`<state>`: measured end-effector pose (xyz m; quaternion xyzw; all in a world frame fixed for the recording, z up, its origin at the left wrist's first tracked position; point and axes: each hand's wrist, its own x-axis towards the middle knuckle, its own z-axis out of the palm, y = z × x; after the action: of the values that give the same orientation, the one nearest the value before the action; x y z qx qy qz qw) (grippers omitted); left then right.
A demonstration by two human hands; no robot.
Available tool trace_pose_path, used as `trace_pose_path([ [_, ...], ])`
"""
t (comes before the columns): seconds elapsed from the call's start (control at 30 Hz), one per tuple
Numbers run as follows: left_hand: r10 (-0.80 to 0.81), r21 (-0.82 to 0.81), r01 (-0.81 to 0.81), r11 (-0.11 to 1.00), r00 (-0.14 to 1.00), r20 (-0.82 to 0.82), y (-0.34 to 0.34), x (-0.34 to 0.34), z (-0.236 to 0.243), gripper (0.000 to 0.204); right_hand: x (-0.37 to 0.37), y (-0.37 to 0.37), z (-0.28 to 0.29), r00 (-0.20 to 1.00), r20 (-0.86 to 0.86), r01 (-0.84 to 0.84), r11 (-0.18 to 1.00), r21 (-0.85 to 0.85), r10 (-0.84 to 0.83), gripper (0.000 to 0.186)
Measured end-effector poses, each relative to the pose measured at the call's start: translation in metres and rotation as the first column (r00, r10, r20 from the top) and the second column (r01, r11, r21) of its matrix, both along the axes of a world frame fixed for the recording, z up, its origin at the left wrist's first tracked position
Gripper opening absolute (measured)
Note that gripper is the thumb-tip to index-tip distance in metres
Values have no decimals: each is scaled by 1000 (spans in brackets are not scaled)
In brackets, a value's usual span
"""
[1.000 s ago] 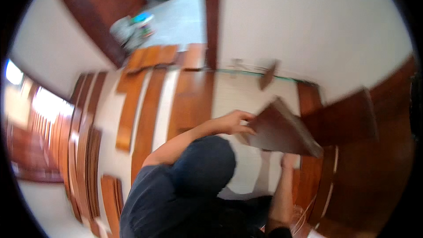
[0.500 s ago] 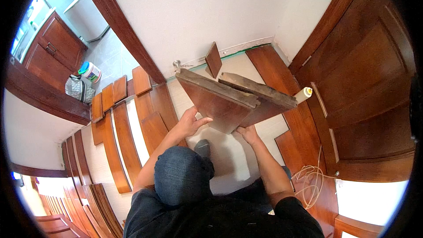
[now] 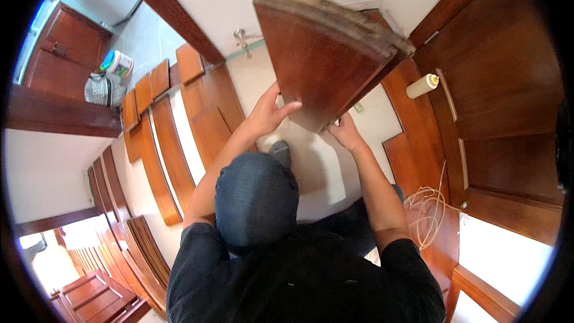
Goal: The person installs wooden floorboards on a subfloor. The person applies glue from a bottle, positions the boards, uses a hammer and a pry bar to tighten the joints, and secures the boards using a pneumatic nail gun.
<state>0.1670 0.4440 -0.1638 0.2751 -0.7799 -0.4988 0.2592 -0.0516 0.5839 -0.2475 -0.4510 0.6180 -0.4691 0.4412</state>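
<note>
Short, dark red-brown wooden floorboards [image 3: 326, 60] stand tilted in front of me, pressed together in a stack with rough, dirty upper edges. My left hand [image 3: 269, 113] grips the left edge low down, its thumb flat on the front board's face and its fingers mostly hidden behind. Close to the bottom corner, my right hand [image 3: 347, 133] is closed on the stack's lower right edge. How many boards the stack holds, I cannot tell. Below the hands is the pale floor [image 3: 323, 188] with my grey-socked foot [image 3: 280, 152].
Loose floorboards [image 3: 173, 137] lie in rows to the left, beside a pile of narrow boards [image 3: 146, 251]. At right are a cream squeeze bottle [image 3: 422, 86], coiled cable [image 3: 427, 215] and a wooden door [image 3: 502, 107]. A metal fitting [image 3: 241, 36] juts from the wall. Beyond the doorway stands a tub [image 3: 118, 64].
The boards, spread with a gap between them before, are now together and more upright. Both hands have moved up in the view with them. The separate small board by the wall no longer shows.
</note>
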Motion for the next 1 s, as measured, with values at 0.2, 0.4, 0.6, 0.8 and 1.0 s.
trace_pose_path([
  [0.2, 3, 39, -5, 999, 999, 43, 2, 1, 1, 72, 31, 16, 16, 960, -187, 163, 957, -241, -210, 75],
  [0.4, 8, 125, -1, 992, 998, -55, -3, -5, -15, 68, 44, 4, 22, 890, -242, 320, 907, -273, -387, 71],
  [0.6, -14, 237, 20, 971, 1000, -26, -3, -1, -11, 72, 50, 15, 33, 730, -522, 364, 897, -251, -441, 62],
  [0.8, -72, 338, 204, 919, 929, -364, -16, 1, -21, 65, 49, 17, 45, 769, -510, 306, 923, -235, -385, 48],
  [1.0, -70, 426, 251, 869, 915, -397, -14, -30, 3, 45, 21, 29, 35, 753, -529, 238, 912, -334, -391, 39],
])
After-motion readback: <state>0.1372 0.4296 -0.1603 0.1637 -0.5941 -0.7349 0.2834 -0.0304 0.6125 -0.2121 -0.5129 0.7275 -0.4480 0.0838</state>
